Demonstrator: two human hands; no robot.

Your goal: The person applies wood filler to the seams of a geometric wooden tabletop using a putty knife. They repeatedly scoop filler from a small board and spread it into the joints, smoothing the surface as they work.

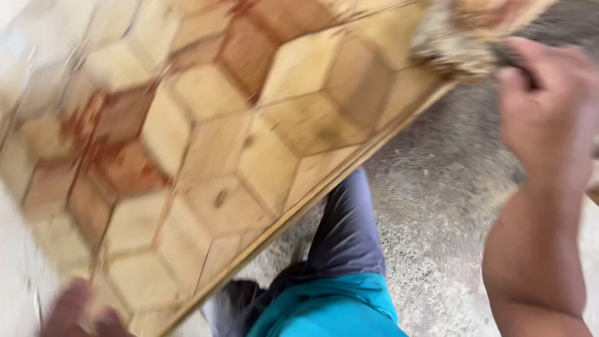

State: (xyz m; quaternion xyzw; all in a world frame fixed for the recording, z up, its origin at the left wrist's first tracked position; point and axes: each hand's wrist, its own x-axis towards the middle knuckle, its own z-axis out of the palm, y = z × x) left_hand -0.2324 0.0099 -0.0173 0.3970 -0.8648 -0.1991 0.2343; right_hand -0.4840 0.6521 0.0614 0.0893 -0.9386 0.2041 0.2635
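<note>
Grey speckled floor (437, 206) fills the space under everything, rough and dusty, and the whole picture is blurry.

Closest of all is the person's own body: a bright blue-green shirt (337, 312) at the bottom, and a leg in dark grey trousers (346, 231) going down to the floor.

At the bottom left corner is the left hand (78, 315). Only a bit of it shows. Its fingers touch the near end of a big wooden board (206, 143) and seem to hold it there, but I cannot tell how tight they are curled.

That board is tilted and fills most of the left side. It is made of many six-sided wood pieces, some pale yellow and some reddish brown. Its long straight edge runs from the bottom left up to the top right, above the leg.

On the right side the right hand (549, 112) is up high, with the bare arm coming down below it. Its fingers are curled shut around a dark handle. At the end of the handle is a fuzzy brush head (452, 47), and it rests on the far top corner of the board. So the board lies between the two hands, one at each end.
</note>
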